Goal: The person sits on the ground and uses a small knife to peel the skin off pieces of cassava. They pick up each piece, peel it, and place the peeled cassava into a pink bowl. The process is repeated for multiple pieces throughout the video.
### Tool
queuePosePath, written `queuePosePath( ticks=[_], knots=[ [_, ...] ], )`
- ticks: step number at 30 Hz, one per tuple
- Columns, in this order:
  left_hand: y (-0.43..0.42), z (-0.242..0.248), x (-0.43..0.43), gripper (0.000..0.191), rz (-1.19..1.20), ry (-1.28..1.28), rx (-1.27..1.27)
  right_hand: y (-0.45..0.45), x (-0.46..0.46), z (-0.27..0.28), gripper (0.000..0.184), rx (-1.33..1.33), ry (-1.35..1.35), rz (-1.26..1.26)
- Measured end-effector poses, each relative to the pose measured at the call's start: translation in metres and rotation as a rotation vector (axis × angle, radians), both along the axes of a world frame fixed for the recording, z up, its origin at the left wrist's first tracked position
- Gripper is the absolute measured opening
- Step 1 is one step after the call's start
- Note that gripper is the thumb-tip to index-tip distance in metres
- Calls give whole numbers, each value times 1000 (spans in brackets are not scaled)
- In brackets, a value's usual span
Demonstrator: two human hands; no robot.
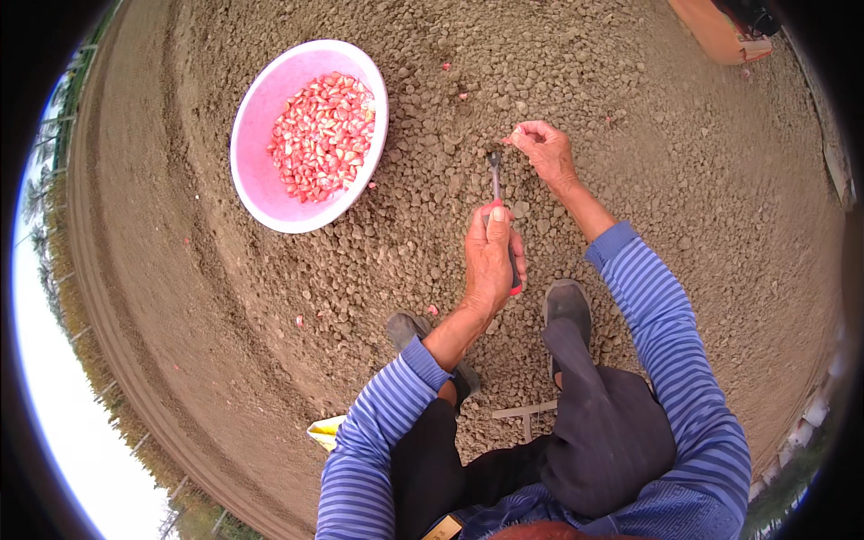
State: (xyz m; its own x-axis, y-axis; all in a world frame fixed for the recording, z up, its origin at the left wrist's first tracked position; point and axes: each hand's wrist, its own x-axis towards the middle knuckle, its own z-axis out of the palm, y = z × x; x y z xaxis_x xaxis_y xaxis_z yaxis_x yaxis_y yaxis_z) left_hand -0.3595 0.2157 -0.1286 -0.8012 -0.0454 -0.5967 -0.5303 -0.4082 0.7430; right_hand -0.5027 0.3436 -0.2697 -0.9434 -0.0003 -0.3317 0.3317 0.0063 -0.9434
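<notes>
My left hand [491,255] is closed round the dark and red handle of a small hand tool [496,177], whose metal tip meets the crumbly soil. Just right of and beyond that tip, my right hand [545,150] pinches a small pinkish-red piece between thumb and fingertips, close above the ground; it looks like a garlic clove [506,140], partly hidden by the fingers. To the left, a pink plastic basin [253,145] rests on the soil, holding many red-skinned cloves [320,138], apparently garlic.
Cloddy soil [432,256] surrounds my two shoes, with several small reddish bits scattered on it. A wooden piece [525,410] lies between my legs, and a yellow and white packet [327,430] is by my left elbow. An orange object [715,34] stands at the far right.
</notes>
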Motion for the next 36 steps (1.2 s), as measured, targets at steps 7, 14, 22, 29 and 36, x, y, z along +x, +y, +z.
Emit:
queuePosePath(
  ticks=[7,14,22,29,36],
  knots=[
    [-3,-11,21,38,-79,84,-47,14,-33,-12,24,553,258,234],
    [-4,-19,30,34,-65,69,-7,9,-43,-12,26,564,329,303],
    [-3,-22,33,32,-47,106,28,0,-45,-23,17,301,246,249],
    [-3,-23,35,32,-50,79,41,-6,-45,-8,14,406,379,267],
    [-2,-29,39,34,-52,98,22,-18,-50,10,8,927,683,451]
  ],
)
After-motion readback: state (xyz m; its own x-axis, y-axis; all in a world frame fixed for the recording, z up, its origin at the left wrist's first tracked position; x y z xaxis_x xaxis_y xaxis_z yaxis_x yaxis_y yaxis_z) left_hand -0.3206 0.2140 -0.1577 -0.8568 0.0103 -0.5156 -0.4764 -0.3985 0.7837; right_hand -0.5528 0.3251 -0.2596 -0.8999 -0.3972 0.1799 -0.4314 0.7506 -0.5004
